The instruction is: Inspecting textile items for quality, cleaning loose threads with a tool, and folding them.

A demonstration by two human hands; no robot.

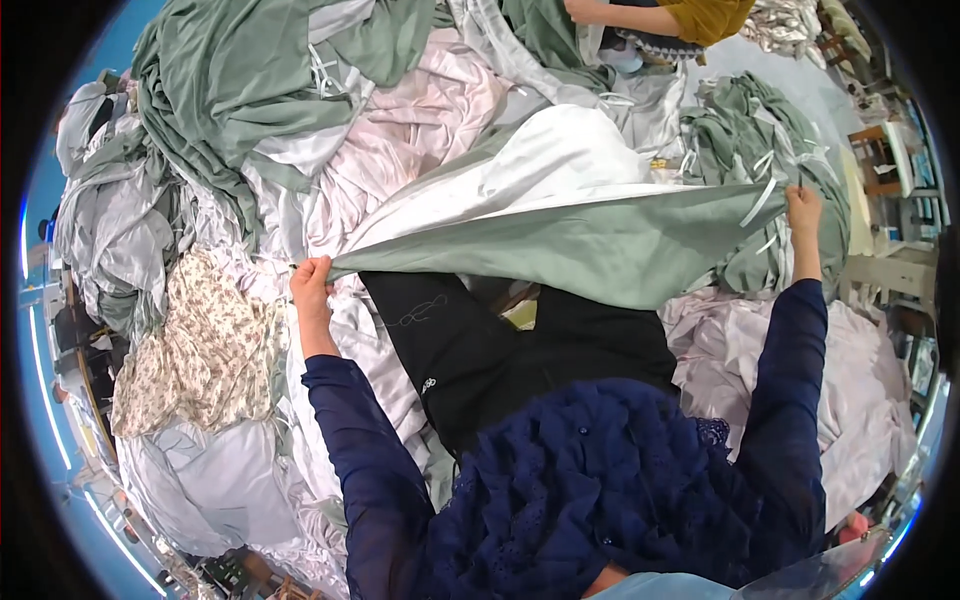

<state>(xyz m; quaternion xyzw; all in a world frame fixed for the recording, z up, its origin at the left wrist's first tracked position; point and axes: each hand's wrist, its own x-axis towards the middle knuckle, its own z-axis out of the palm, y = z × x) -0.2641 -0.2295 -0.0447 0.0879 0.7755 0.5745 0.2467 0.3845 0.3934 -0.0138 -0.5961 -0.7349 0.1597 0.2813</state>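
A sage-green fabric cover [590, 245] with a white underside is stretched between my two hands, above my lap. My left hand [312, 282] pinches its left corner. Far to the right, my right hand [803, 212] is raised a little higher and closed on the other corner, where white ties [762, 203] hang down. The cover's white side [570, 155] spreads away from me over the heap. Both arms are held wide apart, and the cloth's upper edge runs nearly straight between them.
Heaped cloth surrounds me: green fabric [230, 90] at the far left, pale pink fabric [420, 120] ahead, floral fabric [205, 345] at left, pinkish fabric [790, 370] at right. Another person's mustard sleeve [710, 18] shows at the top. A wooden stool [880, 160] stands far right.
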